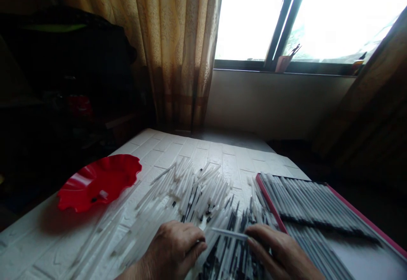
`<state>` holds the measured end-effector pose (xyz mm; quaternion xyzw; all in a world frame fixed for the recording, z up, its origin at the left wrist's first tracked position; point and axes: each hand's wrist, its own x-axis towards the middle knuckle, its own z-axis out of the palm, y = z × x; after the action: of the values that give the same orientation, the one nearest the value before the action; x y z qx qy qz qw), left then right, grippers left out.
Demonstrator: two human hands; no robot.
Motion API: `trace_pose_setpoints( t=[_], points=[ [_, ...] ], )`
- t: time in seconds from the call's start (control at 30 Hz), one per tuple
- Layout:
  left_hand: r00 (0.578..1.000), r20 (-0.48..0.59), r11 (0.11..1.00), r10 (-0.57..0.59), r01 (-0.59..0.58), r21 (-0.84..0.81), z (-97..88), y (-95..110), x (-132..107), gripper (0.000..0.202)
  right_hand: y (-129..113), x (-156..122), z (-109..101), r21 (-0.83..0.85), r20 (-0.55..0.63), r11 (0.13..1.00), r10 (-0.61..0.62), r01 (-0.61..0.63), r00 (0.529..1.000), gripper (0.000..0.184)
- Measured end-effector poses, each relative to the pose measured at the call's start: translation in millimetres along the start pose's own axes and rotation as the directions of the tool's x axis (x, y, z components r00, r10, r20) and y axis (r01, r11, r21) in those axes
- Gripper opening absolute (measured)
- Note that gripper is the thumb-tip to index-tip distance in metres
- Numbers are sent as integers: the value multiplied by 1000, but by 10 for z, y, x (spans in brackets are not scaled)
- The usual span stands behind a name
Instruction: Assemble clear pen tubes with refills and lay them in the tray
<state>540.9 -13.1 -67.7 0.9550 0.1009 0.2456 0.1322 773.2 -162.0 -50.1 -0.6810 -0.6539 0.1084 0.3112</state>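
My right hand [281, 250] pinches one end of a thin, pale pen barrel [229, 233] between thumb and fingertips. The barrel points left toward my left hand [178, 246], whose thumb and forefinger are pressed together just short of its far end. Whatever those left fingers hold, if anything, is hidden. Beneath and between both hands lies a dense pile of dark-filled pens [233, 252], blurred in part. Beyond them spreads a loose heap of clear, whitish pen barrels [187, 182], with a few black bits among them.
To the right, a red-edged box [270, 201] holds rows of grey pens [302, 197]. A red wavy-rimmed bowl [104, 172] with small pieces inside stands at left. Everything lies on a white brick-patterned tabletop [203, 146]. Curtains [178, 38] and a window are behind.
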Motion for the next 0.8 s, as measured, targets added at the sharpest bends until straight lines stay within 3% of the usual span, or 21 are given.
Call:
trace_pose_setpoints(
  t=[0.17,0.33,0.63,0.8],
  points=[
    [999,-44,1000,-7,8,16,-16,-2,16,18,174,-3,-52,11,-184,995,96,-95,978,30],
    [997,-44,998,-64,64,7,-56,-19,32,18,144,28,-59,33,-365,989,146,-145,919,40],
    [986,-8,986,-164,164,10,-88,-29,46,22,36,62,-47,19,-383,996,90,-89,919,37],
    [928,13,928,-372,371,34,-427,-102,169,29,59,73,-19,-22,-374,997,62,-76,925,36]
  ],
)
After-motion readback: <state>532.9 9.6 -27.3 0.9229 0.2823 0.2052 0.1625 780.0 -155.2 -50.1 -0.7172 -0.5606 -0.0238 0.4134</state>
